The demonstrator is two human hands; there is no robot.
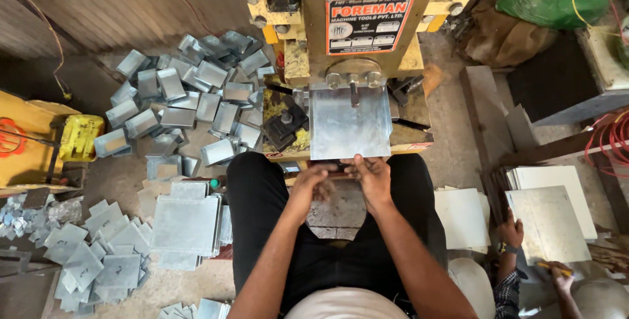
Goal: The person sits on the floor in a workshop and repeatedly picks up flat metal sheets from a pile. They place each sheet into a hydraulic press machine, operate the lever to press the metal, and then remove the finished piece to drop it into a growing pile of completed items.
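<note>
Both hands pinch the near edge of a flat metal sheet (349,122) that lies on the yellow press (341,24): the left hand (313,184) curls on it at 7 o'clock of the sheet, the right hand (372,178) at 5 o'clock. The sheet sits under the ram, apparently not yet formed. At 10 o'clock a heap of bent pieces (190,96) suggests much is done; a stack of flat blanks (187,224) at 8 o'clock remains. Room is tight: the knees flank the press, and at 4 o'clock another person's hand (511,230) holds a white sheet (547,224).
</note>
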